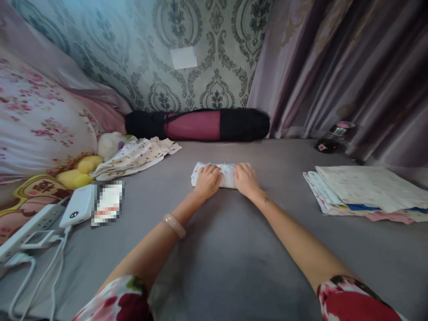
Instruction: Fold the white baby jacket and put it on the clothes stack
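Note:
A white cloth with faint bluish marks (227, 176) lies folded into a small narrow bundle on the grey sheet, straight ahead of me. My left hand (208, 179) is closed over its left part, with the fingers curling toward the far edge. Over the right end, my right hand (246, 178) bends its fingers on the cloth and looks slightly blurred. Between the two hands a short stretch of the cloth shows. Its underside and the fingertips are partly hidden.
A stack of folded cloths (374, 189) lies at right, near a dark glass jar (331, 139). At left are a crumpled patterned cloth (140, 156), a power bank (79, 206), a power strip (43, 218) and white cables. A black and pink long bag (194, 125) lines the wall.

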`<state>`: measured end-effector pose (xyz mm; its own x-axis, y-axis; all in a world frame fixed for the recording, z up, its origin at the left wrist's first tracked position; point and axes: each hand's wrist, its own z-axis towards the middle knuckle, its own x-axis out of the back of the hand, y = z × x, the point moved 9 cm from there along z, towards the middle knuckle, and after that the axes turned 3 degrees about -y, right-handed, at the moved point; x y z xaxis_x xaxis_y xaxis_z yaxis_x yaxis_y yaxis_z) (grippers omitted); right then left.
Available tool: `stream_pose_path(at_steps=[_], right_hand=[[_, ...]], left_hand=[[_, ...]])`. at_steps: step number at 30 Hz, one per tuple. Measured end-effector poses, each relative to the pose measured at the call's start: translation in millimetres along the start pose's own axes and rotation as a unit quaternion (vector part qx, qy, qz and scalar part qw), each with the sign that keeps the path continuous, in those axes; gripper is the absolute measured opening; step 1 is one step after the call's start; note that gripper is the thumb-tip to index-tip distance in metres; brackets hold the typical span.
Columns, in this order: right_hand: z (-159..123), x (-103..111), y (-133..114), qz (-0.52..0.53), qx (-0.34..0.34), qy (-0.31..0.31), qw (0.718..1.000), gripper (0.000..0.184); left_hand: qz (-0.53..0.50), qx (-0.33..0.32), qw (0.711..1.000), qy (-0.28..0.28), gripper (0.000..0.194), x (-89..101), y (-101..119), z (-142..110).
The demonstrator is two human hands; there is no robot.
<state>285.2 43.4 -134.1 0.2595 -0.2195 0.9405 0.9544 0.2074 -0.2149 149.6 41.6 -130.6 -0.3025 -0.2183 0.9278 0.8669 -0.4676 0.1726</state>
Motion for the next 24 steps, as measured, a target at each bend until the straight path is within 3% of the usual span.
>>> stream_pose_path(at_steps=[2, 4, 8, 14, 18, 24], right_hand=[[-4.6, -14.0, -30.1, 0.005, 0.072, -0.023, 0.997, 0.042], [-5.0, -28.9, -41.7, 0.007, 0.090, -0.049, 0.995, 0.046], [1.8, -50.7, -34.3, 0.022, 0.060, -0.115, 0.991, 0.053], [9.6, -54.4, -21.5, 0.016, 0.024, -0.140, 0.990, 0.056], [8.5, -52.2, -21.0, 0.003, 0.010, -0.113, 0.994, 0.055], [4.6, -47.9, -23.6, -0.002, 0.017, -0.066, 0.998, 0.053]], left_hand=[[-0.004, -0.035, 0.999, -0.035, 0.036, -10.8, 15.6, -2.0], [-0.007, -0.017, 0.998, -0.067, 0.041, -22.2, 12.6, -1.0], [-0.008, 0.002, 0.989, -0.146, 0.049, -42.0, -3.4, 4.4], [0.008, 0.036, 0.979, -0.201, 0.055, -48.6, -16.8, 11.8], [0.016, 0.059, 0.978, -0.201, 0.057, -51.5, -20.4, 11.5], [0.018, 0.054, 0.988, -0.146, 0.053, -50.6, -19.4, 8.4]])
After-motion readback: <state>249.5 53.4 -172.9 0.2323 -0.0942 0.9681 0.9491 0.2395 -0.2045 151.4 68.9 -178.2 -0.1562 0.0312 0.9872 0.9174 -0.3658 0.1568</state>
